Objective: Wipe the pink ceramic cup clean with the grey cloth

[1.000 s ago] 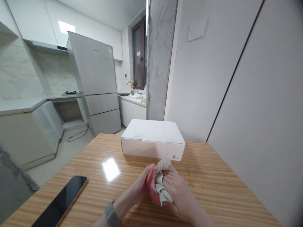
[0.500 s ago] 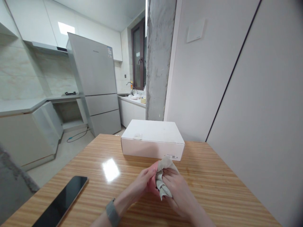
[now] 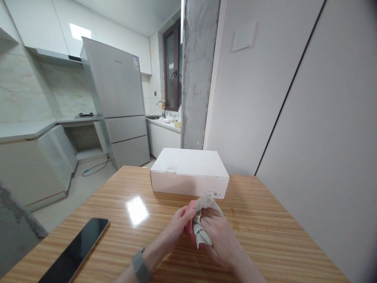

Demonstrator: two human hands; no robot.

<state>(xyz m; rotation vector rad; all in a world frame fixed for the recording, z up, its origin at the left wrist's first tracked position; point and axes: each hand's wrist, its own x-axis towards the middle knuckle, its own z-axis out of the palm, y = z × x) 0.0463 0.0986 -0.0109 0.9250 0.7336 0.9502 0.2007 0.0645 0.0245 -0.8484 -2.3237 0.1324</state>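
Above the near part of the wooden table, my left hand (image 3: 178, 223) grips a pink, rounded object (image 3: 190, 228) whose kind I cannot make out, its thumb along the near side. My right hand (image 3: 219, 232) holds a light grey cloth (image 3: 203, 235) and presses it into or against the pink object. The cloth folds over the fingers and a loose corner hangs down in front. Most of the pink object is hidden behind the cloth and both hands.
A closed white box (image 3: 188, 163) stands just beyond my hands on the wooden table (image 3: 271, 236). A black smartphone (image 3: 76, 249) lies at the left. Farther back are a grey fridge (image 3: 114, 86), a sink counter and a bare concrete pillar (image 3: 198, 74).
Both hands stay in nearly the same place. The cloth and right hand have shifted very slightly against the pink object, and the view has tilted a little.
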